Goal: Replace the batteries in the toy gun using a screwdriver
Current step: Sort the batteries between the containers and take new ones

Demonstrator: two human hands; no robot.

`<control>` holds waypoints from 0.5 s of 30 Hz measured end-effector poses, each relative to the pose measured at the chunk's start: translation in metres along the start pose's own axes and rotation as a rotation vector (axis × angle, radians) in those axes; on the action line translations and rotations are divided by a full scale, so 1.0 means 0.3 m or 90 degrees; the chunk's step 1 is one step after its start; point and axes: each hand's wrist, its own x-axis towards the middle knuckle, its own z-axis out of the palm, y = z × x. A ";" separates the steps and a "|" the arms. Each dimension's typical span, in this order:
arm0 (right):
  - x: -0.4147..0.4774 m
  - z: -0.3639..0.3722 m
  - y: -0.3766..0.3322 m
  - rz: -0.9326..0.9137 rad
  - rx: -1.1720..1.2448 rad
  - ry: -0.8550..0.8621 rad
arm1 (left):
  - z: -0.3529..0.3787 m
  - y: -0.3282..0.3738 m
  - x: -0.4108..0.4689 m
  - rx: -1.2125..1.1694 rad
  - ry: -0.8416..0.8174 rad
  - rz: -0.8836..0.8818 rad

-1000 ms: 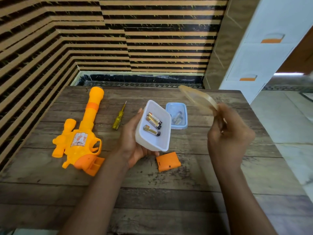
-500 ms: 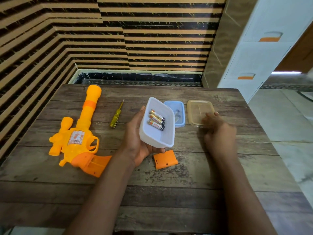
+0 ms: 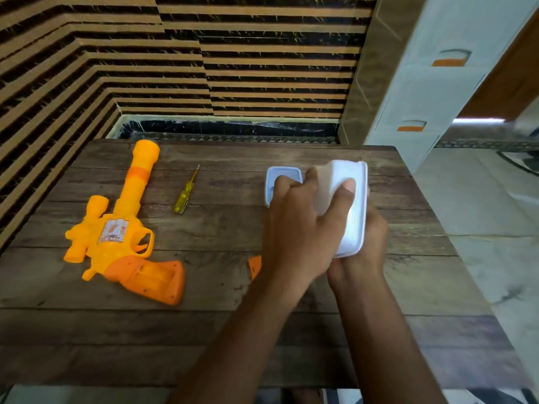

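The yellow and orange toy gun lies on its side at the table's left, its grip compartment uncovered. A yellow screwdriver lies just right of the barrel. My left hand grips the white container, tipped on edge with its opening turned right, so the batteries inside are hidden. Directly under and against the container sits my right hand, fingers hidden behind it. The orange battery cover peeks out left of my left wrist.
A small blue container stands behind my left hand, mostly covered. The wooden table ends at a striped wall on the left and back. A white drawer cabinet stands at the back right, beyond the table's right edge.
My right hand set the clear lid down and came in under the white container. My left hand carried the container right and tipped it over onto its side.
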 end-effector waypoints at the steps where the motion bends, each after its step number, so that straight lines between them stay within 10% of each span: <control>1: 0.004 -0.009 -0.004 0.018 0.029 0.014 | 0.009 0.004 -0.004 -0.014 -0.006 -0.002; 15: 0.117 -0.117 -0.115 -0.006 0.249 0.116 | -0.011 0.011 -0.030 -0.497 -0.148 -0.408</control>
